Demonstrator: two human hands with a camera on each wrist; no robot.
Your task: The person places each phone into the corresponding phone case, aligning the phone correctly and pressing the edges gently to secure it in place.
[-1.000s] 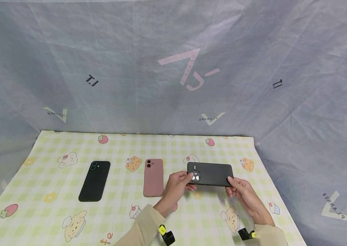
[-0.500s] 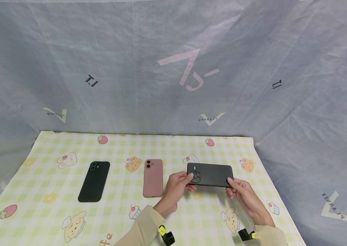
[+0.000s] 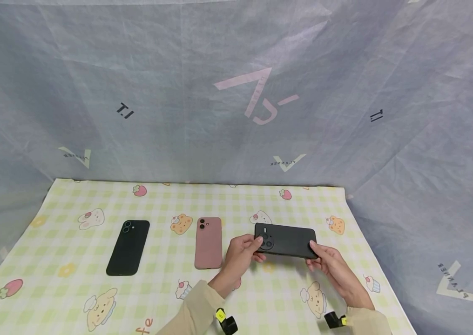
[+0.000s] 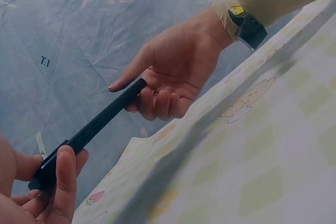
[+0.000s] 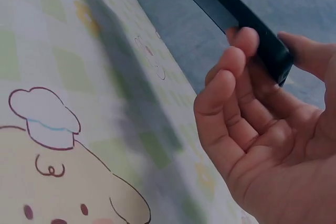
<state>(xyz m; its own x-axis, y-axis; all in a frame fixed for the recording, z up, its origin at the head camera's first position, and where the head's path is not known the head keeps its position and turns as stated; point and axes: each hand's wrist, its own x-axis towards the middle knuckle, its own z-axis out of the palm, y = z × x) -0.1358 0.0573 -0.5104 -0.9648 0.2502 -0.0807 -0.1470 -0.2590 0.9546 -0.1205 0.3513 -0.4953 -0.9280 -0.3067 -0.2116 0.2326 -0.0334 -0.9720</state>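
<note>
A black phone (image 3: pixel 288 240) with a round camera block is held sideways above the table, its back turned up. My left hand (image 3: pixel 240 256) pinches the camera end, thumb on top and fingers underneath. At the other end my right hand (image 3: pixel 334 267) pinches a lower corner between thumb and fingers. The left wrist view shows the phone (image 4: pixel 100 121) edge-on, clear of the cloth, between both hands. In the right wrist view the curled fingers of my right hand (image 5: pixel 273 135) lie under the phone (image 5: pixel 236 11).
Left of my hands a pink phone (image 3: pixel 209 244) lies back up on the checked tablecloth (image 3: pixel 157 288). Farther left lies another black phone (image 3: pixel 128 249), also back up. A grey-blue curtain (image 3: pixel 157 93) rises behind the table and along its sides.
The phone's right end has dipped slightly toward me, and my right hand has moved down a little with it. My left hand keeps its grip in nearly the same place.
</note>
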